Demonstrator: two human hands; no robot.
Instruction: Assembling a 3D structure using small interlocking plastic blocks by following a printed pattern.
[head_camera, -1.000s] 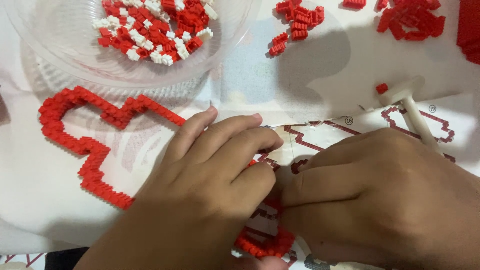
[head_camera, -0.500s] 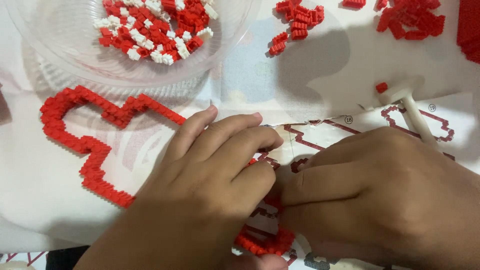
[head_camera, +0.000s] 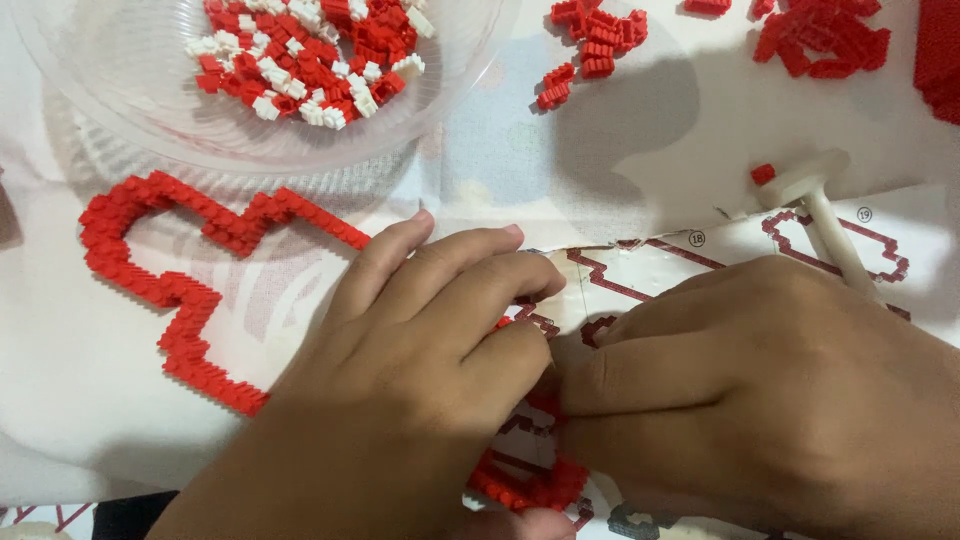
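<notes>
Both hands' fingers pressed together over red brick outline, white tabletop.

Your work surface is a table covered in a pale white cloth, faintly patterned near the middle. At the top left of it you have a clear plastic bowl holding loose red and white bricks. Just below the bowl lies a red brick outline, a stepped, winding chain laid flat on the cloth and running under your hands. To the right lies a printed instruction sheet showing red outline diagrams, and a white tool rests across its upper edge. A single red brick sits beside that tool. Small heaps of red bricks lie scattered along the top edge.
</notes>
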